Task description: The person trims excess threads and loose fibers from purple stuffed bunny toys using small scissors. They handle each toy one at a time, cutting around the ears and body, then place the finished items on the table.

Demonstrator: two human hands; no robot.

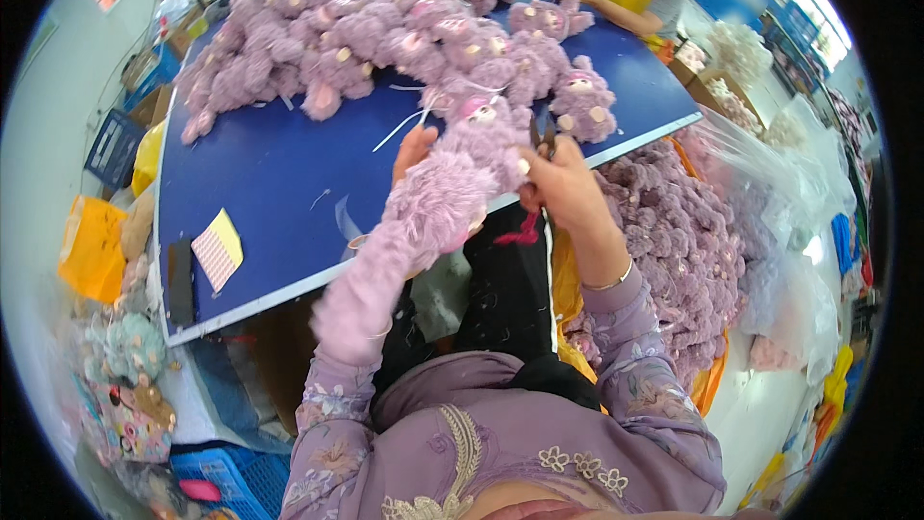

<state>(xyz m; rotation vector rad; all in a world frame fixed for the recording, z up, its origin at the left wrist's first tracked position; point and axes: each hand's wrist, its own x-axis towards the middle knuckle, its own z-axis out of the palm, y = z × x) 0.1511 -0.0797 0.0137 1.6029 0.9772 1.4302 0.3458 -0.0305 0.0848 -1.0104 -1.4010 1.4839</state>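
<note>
A fluffy purple plush toy (438, 197) with a long furry tail and a small pink face hangs over the table's near edge. My left hand (412, 154) is closed around its far left side, the fingers partly hidden by fur. At the toy's right side, my right hand (570, 185) is closed on dark-bladed scissors (543, 138) whose tips point away from me. Its fingertips touch the fur. Below that hand dangles a dark red strand (520, 231). Thin white strips (399, 130) stick out past the toy's upper left.
A big heap of purple plush toys (327, 29) covers the far side of the blue table (260, 164). One toy (583, 101) sits apart at right. A sticker sheet (219, 248) lies at left. More purple pieces (664, 241) fill a bag beside me. Across the table, a person (635, 0) handles a toy.
</note>
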